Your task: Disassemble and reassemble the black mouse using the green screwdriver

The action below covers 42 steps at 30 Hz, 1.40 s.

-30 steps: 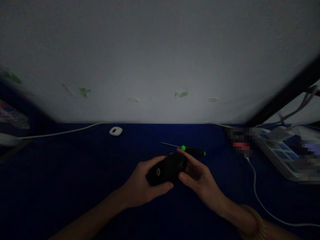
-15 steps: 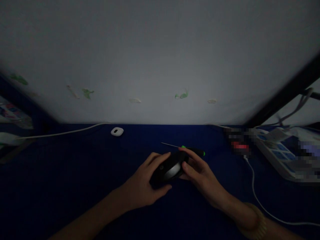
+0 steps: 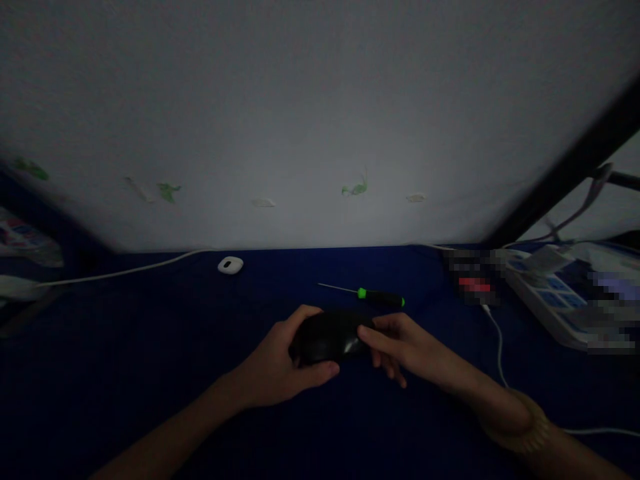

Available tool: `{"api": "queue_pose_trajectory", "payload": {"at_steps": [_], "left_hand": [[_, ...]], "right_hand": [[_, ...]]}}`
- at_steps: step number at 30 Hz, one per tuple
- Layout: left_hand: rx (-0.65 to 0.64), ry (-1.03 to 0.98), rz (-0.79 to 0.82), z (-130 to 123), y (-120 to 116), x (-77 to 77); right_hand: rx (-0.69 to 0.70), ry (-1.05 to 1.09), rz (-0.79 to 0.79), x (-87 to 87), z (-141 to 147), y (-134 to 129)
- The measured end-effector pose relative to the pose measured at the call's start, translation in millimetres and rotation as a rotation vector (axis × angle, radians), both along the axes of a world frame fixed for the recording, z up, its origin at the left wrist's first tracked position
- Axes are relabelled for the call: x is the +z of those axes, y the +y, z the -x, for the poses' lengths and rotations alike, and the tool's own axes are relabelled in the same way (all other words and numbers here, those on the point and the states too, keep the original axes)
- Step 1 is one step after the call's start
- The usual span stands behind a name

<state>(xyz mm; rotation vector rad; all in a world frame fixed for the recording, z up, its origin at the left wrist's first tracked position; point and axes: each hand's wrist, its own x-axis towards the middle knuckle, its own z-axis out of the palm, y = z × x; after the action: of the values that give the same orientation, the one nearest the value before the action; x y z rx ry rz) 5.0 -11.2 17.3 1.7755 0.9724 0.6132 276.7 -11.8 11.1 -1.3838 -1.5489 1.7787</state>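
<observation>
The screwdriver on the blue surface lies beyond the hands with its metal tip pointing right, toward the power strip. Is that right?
Not quite: the head view shows the metal tip of the screwdriver pointing left, toward the white oval object, with the handle toward the power strip. It does lie on the blue surface beyond the left hand and right hand.

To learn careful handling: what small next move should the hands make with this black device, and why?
Probably the right hand should take the green-handled screwdriver, because the left hand cups the black device and the screwdriver lies just beyond it.
</observation>
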Motion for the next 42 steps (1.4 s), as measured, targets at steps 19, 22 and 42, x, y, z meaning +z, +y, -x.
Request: {"api": "queue_pose_trajectory", "payload": {"at_steps": [19,22,42], "left_hand": [[-0.105,0.398,-0.558,-8.0,3.0,-15.0],[-0.087,0.375,-0.574,-8.5,3.4,-17.5],[-0.124,0.199,-0.449,6.7,12.1,-5.8]], "right_hand": [[0.282,-0.221,-0.900,3.2,-4.5,-11.6],[0.331,-0.221,-0.929,-0.3,0.4,-15.2],[-0.385,0.117,-0.655,16.4,-12.8,0.6]]}}
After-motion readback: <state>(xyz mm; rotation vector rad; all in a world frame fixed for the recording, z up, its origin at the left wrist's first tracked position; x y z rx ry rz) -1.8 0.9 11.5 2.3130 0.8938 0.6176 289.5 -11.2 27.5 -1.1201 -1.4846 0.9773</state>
